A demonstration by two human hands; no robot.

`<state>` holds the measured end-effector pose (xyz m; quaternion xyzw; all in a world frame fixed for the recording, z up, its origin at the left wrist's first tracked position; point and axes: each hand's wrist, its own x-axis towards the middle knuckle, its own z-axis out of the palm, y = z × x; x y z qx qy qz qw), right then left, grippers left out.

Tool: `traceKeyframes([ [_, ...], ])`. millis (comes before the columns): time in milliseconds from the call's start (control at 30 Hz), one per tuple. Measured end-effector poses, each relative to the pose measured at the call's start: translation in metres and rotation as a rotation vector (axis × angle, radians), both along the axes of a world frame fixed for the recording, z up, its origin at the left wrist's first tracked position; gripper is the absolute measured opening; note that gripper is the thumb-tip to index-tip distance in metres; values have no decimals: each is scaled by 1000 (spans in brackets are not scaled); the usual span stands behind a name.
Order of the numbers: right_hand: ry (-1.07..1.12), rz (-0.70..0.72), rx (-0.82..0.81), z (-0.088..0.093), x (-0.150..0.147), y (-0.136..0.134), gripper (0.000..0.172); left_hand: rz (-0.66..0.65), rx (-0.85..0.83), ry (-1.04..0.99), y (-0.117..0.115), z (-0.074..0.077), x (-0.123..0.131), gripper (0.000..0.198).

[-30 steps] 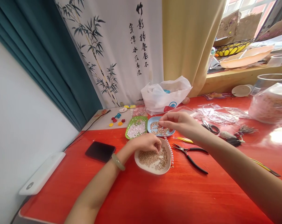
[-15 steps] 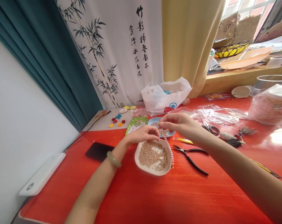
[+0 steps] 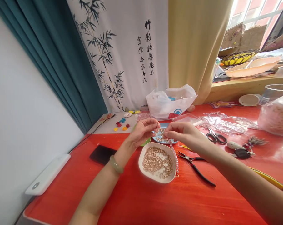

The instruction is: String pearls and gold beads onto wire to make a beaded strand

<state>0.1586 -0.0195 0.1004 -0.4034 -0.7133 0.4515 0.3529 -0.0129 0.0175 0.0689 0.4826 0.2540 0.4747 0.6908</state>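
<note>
A strand of pearl-like beads [image 3: 175, 154] hangs from my right hand [image 3: 185, 133] and runs down along the right rim of a white dish [image 3: 141, 167]. My right hand is closed in a pinch on the strand's upper end. Close to it, my left hand [image 3: 145, 131] is raised with thumb and finger pinched together; what lies between them is too small to make out. The dish holds many small gold beads [image 3: 153, 161]. Behind the hands, a blue dish [image 3: 165, 125] holds more beads. A green tray [image 3: 146, 142] is mostly hidden by my left hand.
Black-handled pliers [image 3: 196, 168] lie right of the white dish, with scissors [image 3: 216, 137] farther back. A dark phone [image 3: 102, 154] lies beside my left forearm. A white plastic bag [image 3: 171, 103] and clear plastic packets [image 3: 228, 123] occupy the back of the red table [image 3: 132, 200].
My left hand has risen from over the gold beads to beside my right hand, its fingers now pinched. The whole view has shifted slightly. My right hand keeps hold of the strand.
</note>
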Motion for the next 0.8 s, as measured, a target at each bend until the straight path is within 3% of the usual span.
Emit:
traceKeyframes([
  [800,-68,-39,67,-2,0,-2,15,-6,-5,-74,-2,-1,4,23],
])
